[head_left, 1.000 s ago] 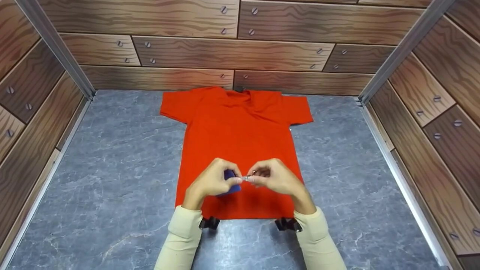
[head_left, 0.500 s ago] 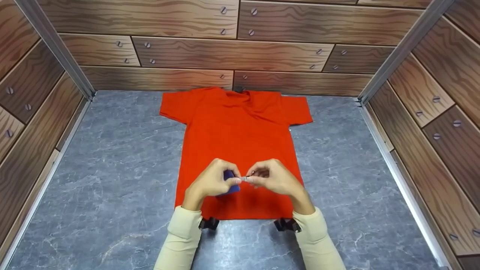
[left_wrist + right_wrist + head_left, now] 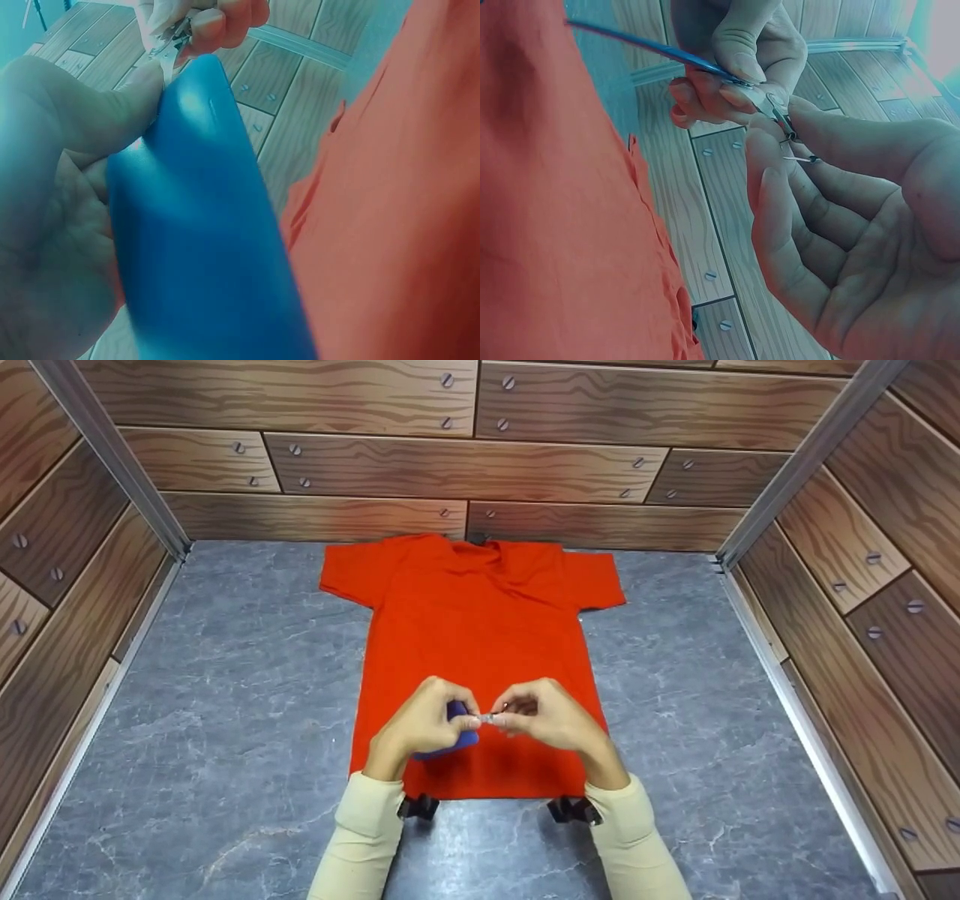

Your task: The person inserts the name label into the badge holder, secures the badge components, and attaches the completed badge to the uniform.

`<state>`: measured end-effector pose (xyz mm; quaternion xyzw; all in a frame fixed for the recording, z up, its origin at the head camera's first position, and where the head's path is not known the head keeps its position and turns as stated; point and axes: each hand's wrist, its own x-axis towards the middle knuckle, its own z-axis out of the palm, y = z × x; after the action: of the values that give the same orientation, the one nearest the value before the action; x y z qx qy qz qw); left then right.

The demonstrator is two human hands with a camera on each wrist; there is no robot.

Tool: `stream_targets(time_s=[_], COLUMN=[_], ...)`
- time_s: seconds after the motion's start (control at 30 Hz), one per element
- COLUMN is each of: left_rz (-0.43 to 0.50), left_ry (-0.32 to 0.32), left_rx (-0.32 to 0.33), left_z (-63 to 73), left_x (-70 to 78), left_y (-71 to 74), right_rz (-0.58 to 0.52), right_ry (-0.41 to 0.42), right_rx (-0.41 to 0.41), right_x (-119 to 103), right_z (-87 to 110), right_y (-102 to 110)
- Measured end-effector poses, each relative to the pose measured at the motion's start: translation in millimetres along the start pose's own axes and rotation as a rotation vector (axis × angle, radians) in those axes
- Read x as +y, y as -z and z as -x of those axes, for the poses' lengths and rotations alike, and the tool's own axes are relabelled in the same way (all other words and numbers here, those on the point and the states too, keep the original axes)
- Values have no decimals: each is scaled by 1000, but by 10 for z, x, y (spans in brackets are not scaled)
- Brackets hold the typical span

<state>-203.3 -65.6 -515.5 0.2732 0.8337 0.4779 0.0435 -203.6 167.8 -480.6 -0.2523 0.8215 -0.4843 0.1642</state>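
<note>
Head view shows the left hand pinching the end of a blue card where a pale strap meets it. Just to its right, the right hand pinches a small metal clip at the strap's other end; a narrow gap parts the two hands. The card extends beside the left palm, above the near part of a red T-shirt. That shirt lies spread on a grey marbled bench, collar at the far side, with wood-patterned walls far, left and right.

Wood-patterned panels stand along three sides of a grey marbled surface, metal strips at the corners.
</note>
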Motion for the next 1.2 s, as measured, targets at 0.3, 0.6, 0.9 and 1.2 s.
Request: stream_targets(time_s=[0.3, 0.6, 0.9, 1.2], left_rz=[-5, 10, 23, 13], left_ry=[-30, -35, -27, -36], left_rx=[19, 30, 32, 41], left_z=[-1, -4, -12, -19], left_x=[-3, -28, -39, -42], left_y=[-11, -20, -28, -43], right_rz=[-19, -16, -31, -13], right_ry=[4, -6, -4, 2], right_rx=[7, 10, 19, 30], right_x=[3, 10, 11, -1], right_z=[3, -3, -7, -2], right_y=[-12, -19, -31, -10])
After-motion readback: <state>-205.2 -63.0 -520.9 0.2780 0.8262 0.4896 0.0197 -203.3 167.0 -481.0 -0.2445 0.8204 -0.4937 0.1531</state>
